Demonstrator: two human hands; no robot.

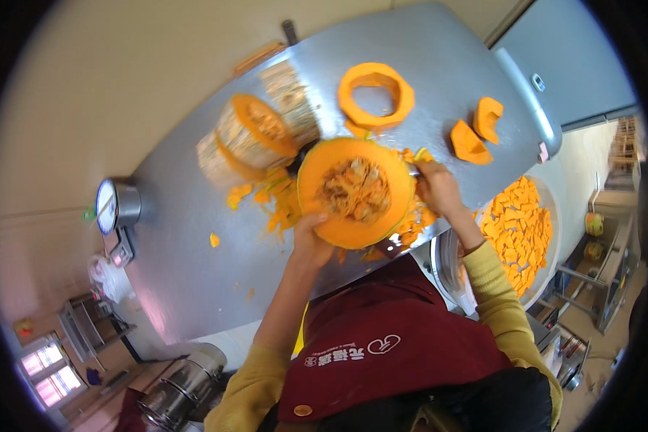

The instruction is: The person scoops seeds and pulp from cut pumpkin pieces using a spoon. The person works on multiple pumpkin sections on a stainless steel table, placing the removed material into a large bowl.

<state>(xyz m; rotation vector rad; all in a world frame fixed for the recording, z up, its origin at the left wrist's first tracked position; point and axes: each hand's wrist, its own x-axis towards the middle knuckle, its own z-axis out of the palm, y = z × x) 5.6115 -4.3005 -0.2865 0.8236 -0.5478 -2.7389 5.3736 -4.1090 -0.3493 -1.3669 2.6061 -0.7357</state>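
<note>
Pumpkin half (356, 191) over the tabletop (201, 281), seedy cut face toward me. My left hand (314, 241) grips its lower-left edge, thumb on the flesh. My right hand (439, 189) is partly curled at its right side; contents, if any, cannot tell. Beyond: 1 pumpkin ring (348, 95). Farther right: 2 chunks (471, 142).

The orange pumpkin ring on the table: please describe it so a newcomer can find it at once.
Start at the grey table, then find the seed-filled cut pumpkin in the left hand. Beyond it lies the orange ring. Unlike the two smaller chunks to its right, it forms a closed loop around an open hole.
</note>
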